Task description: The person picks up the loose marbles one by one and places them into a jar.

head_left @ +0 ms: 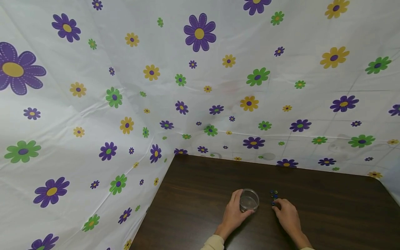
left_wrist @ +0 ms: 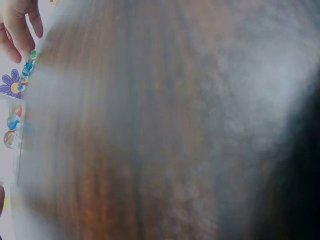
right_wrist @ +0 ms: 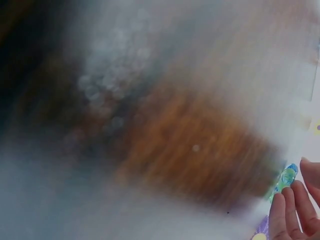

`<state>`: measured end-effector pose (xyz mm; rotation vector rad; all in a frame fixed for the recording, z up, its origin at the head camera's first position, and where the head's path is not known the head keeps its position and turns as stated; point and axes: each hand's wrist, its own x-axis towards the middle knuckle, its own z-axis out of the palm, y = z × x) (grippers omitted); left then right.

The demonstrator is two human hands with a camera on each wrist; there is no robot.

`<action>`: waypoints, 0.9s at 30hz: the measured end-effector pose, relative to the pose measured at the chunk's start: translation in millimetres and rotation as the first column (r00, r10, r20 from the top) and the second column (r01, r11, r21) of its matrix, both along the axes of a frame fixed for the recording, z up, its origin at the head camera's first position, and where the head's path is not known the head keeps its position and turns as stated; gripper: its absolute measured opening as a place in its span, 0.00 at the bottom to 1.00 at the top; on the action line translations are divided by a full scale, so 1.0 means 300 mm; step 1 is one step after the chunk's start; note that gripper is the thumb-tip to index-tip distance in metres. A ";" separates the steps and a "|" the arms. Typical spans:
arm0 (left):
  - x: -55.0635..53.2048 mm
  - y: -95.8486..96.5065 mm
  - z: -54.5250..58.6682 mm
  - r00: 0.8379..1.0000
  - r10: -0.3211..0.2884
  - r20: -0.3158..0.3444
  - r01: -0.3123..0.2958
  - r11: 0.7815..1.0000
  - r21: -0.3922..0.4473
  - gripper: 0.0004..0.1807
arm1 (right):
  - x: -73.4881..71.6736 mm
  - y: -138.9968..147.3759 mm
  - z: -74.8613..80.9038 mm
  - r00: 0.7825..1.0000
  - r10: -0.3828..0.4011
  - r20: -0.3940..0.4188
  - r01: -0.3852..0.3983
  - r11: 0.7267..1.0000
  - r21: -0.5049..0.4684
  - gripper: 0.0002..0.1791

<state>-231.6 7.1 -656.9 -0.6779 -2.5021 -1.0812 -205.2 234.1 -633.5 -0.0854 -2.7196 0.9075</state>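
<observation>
In the head view my left hand (head_left: pixel 233 212) grips a round clear glass dish (head_left: pixel 250 199), its thumb at the near side and its fingers along the left rim. Farther right, my right hand (head_left: pixel 288 216) reaches down to a small group of glass marbles (head_left: pixel 275 197), blue, green and yellowish. In the right wrist view its thumb and fingers are apart, close beside a blue-green marble (right_wrist: pixel 288 175). The left wrist view shows several marbles (left_wrist: pixel 27 68) in a row under the right fingertips. Larger-looking marbles (left_wrist: pixel 13 122) appear through the dish wall; I cannot tell whether they lie inside or behind.
A dark brown wooden table (head_left: pixel 193 194) lies under both hands. White sheeting (head_left: pixel 175 45) with purple, yellow and green flowers hangs along the table's back and left edges. Both wrist views are mostly blurred tabletop.
</observation>
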 end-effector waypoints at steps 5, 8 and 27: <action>0.000 0.002 -0.001 1.000 0.001 -0.003 -0.001 1.000 0.001 0.47 | 0.000 0.001 -0.005 1.000 0.007 0.007 -0.007 1.000 0.016 0.10; 0.000 0.002 -0.001 1.000 0.001 0.003 -0.001 1.000 0.002 0.47 | 0.002 0.003 -0.005 0.999 0.015 0.029 -0.016 0.999 0.029 0.08; 0.005 0.002 0.008 1.000 0.001 0.023 -0.001 1.000 0.003 0.47 | -0.001 0.016 -0.013 0.998 0.065 -0.002 -0.065 0.997 0.046 0.07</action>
